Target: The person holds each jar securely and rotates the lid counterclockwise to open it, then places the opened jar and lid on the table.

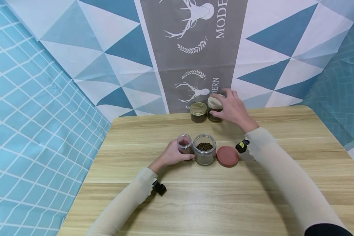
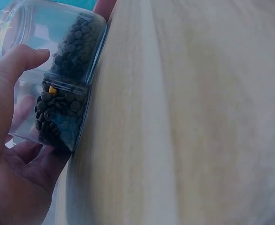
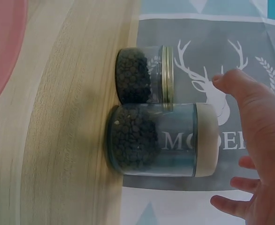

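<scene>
In the head view, my left hand (image 1: 173, 153) grips a small open glass jar (image 1: 185, 143). Dark disc-like pieces and one yellow bit show inside that jar (image 2: 57, 112) in the left wrist view. Touching it on the right is a wider open glass jar (image 1: 205, 159), partly filled with brown pieces. My right hand (image 1: 233, 107) reaches to the back, fingers spread around the cream lid of a tall jar (image 1: 214, 104). The right wrist view has this hand (image 3: 266, 136) apart from the cream lid (image 3: 206, 140), its fingers holding nothing.
A shorter jar with a gold lid (image 1: 198, 109) stands beside the tall jar, near the patterned backdrop (image 1: 183, 62). Right of the wide jar, a red lid (image 1: 227, 156) lies flat on the wooden table (image 1: 194, 200).
</scene>
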`<state>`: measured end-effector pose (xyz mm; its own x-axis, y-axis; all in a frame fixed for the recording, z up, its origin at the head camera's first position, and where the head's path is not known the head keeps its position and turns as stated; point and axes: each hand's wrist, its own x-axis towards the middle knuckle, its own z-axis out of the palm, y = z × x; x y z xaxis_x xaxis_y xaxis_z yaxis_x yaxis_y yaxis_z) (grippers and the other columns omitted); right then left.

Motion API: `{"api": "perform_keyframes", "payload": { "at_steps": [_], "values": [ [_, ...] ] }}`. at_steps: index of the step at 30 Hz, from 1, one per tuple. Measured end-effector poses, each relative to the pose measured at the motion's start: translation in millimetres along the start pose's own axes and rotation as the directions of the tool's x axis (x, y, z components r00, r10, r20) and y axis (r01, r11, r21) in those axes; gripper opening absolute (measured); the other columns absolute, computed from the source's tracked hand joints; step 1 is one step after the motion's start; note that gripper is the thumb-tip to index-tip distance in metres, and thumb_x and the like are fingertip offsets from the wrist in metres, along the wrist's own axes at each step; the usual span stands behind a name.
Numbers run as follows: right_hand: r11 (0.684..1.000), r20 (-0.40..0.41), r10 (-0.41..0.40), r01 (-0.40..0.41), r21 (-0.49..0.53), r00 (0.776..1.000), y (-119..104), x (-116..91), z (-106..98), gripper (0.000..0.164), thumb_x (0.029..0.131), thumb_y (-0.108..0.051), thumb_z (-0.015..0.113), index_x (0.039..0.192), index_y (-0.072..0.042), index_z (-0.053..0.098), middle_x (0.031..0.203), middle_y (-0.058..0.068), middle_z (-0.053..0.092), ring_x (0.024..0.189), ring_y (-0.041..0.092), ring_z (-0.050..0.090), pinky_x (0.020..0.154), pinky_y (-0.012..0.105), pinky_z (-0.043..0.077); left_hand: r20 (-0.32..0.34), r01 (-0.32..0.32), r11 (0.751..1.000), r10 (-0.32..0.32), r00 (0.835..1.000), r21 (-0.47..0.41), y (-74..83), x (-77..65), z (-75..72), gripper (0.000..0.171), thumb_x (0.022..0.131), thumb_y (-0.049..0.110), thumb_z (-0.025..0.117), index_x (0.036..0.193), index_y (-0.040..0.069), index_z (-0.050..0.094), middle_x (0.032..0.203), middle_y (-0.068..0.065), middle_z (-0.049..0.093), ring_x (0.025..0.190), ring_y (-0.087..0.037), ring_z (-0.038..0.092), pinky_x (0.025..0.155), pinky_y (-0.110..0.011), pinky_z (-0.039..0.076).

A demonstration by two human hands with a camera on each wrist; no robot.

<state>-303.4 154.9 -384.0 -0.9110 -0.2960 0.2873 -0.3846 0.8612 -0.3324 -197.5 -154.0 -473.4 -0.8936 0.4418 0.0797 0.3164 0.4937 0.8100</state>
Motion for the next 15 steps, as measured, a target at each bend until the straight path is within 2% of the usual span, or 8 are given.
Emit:
{"api": "perform_keyframes", "payload": {
  "at_steps": [6,15],
  "values": [
    [1.0,0.005,0.018,-0.018,0.001,1.0,-2.4,6.3,5.3,0.077,0.098,-0.047,0.083,0.166,-0.026,0.055,0.176,0.034,0.032,0.155,0.058,0.04,0.095,0.076,0.059,-0.006,0.015,1.0,-0.015,1.0,-0.002,0.8,-0.6,0.5,0.054,0.083,0.019,0.097,0.129,0.006,0.071,0.126,-0.014,0.079,0.115,-0.017,0.072,0.111,-0.035,0.056],
    [0.998,0.001,0.051,-0.051,0.029,0.999,-7.3,11.1,9.6,0.077,0.099,-0.045,0.083,0.168,-0.03,0.053,0.175,0.034,0.03,0.152,0.057,0.039,0.094,0.075,0.06,-0.013,0.006,1.0,-0.006,1.0,-0.011,0.3,-1.1,1.0,0.052,0.083,0.019,0.097,0.127,0.006,0.071,0.124,-0.014,0.079,0.114,-0.016,0.071,0.107,-0.031,0.056]
  ]
}}
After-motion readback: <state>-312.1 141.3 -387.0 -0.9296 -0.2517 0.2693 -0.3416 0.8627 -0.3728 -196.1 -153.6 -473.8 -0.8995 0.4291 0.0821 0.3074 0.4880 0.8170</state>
